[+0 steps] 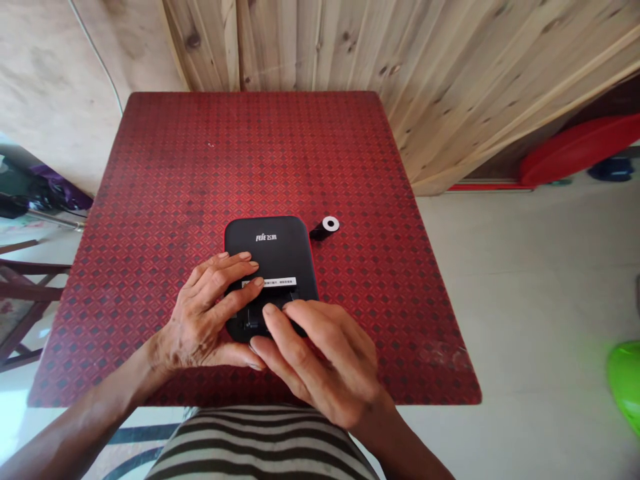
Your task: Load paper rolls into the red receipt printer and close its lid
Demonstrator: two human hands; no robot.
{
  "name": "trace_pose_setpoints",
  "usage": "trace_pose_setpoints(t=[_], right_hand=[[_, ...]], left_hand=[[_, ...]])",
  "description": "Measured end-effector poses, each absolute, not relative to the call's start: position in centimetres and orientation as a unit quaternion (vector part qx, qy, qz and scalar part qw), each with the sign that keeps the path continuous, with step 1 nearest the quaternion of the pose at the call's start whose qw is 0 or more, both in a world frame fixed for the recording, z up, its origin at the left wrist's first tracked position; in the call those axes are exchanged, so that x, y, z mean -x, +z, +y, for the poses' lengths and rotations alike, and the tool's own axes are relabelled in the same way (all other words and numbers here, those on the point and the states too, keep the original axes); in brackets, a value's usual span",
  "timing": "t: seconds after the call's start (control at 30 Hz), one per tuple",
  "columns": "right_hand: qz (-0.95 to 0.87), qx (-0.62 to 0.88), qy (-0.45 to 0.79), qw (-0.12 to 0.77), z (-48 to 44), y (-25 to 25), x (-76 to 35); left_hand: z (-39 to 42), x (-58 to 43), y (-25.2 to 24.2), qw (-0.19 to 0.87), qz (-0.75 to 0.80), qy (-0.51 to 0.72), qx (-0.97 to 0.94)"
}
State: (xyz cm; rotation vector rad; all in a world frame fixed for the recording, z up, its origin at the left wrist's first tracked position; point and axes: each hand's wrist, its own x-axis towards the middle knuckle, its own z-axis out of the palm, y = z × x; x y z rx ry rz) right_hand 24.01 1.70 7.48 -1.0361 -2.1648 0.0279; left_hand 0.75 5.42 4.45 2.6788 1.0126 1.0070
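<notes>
right, sweeping across from your left: a dark wooden chair [30, 293] stands off the edge, with a purple bag [60, 190] behind it, and then comes the counter [250, 153] under its red patterned cover. your left grip [205, 313] is on the printer [270, 260], fingers spread across the black top just by the white label [269, 283], thumb reaching towards the lower end. the printer sits near the edge closest to you, flat on the counter, and your right grip [320, 360] is right there on that lower end, fingers curled over a dark slot-like recess [257, 319] and hiding most of it. both hands are touching the printer, but whether they're clamped on or just pressing, you can't tell from here. so where do things stand? the roll [325, 228] is out on the counter, just beside the printer's far corner, black with a white core, lying on its side and not in the printer. whether the printer's cover is fully shut, your fingers hide that. nothing's crowding you on the counter. over to your right, a wood-panelled wall [440, 67] runs along the far side, with a red tub [575, 150] beyond and something green [625, 387] on the floor [500, 300].
</notes>
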Motion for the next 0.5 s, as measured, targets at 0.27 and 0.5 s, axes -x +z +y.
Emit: trace_pose_setpoints(t=[0.27,0.5], right_hand=[[-0.738,0.489,0.053,0.463,1.3,4.4,-27.2],[-0.688,0.542,0.151,0.459,0.9,0.5,-26.8]], left_hand=[[1.8,0.0,4.4,0.024,0.422,0.397,-0.814],[-0.2,-0.1,2.2,-0.001,0.454,0.38,-0.806]])
